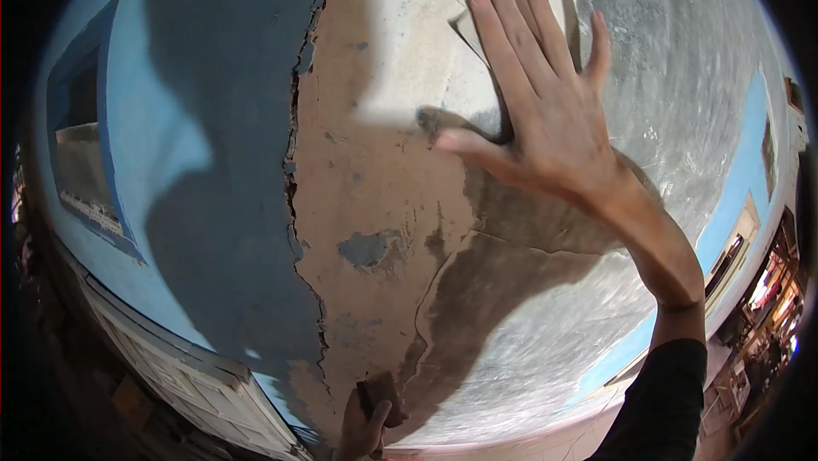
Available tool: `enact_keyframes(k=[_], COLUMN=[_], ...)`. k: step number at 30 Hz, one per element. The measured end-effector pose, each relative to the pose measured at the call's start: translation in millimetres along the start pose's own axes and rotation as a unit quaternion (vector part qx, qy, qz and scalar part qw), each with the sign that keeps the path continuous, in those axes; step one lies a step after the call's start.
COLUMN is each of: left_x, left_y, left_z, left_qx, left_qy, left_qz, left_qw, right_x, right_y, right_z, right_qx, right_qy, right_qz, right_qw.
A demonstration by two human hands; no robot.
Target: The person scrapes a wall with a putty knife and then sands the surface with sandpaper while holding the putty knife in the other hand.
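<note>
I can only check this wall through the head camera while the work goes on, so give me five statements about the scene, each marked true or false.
1. The right hand is raised in front of the wall, fingers spread. True.
2. The left hand is empty. False: the left hand grips a small brown block.
3. A jagged crack runs down the wall, with blue paint on its left. True.
4. The dark sleeve reaches the right wrist. False: it ends near the elbow, leaving the forearm bare.
5. The blue-framed window is right of the crack. False: it is left of it.
</note>
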State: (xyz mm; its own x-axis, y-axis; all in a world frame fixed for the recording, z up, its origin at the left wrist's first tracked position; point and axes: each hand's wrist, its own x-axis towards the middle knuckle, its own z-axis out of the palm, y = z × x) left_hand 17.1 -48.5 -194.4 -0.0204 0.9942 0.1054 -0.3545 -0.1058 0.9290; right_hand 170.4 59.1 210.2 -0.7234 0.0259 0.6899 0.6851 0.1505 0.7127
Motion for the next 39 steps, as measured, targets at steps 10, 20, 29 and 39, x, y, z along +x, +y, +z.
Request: enact_keyframes(k=[10, 20, 29, 39], left_x=[0.2, 12.4, 1.4, -1.7], left_y=[1.9, -39.1, -15.2, -20.2], left_z=[5.2, -4.5, 0.2, 13.4], left_qx=[-0.027, -0.049, -0.084, -0.118], left_qy=[-0.008, -0.013, -0.013, -0.016], left_qz=[0.039, 0.093, 0.068, 0.043], left_qw=[0.999, 0.994, 0.994, 0.992], right_x=[-10.0, -28.2, -47.0, -40.7], right_y=[0.6, -7.9, -16.3, -28.6], right_z=[1.2, 1.9, 5.5, 3.7], right_qx=[-0.055, -0.035, -0.012, 0.037], right_qy=[-0.009, -0.007, 0.012, -0.027], right_qz=[0.016, 0.073, 0.043, 0.03], right_qw=[0.998, 0.997, 0.999, 0.999])
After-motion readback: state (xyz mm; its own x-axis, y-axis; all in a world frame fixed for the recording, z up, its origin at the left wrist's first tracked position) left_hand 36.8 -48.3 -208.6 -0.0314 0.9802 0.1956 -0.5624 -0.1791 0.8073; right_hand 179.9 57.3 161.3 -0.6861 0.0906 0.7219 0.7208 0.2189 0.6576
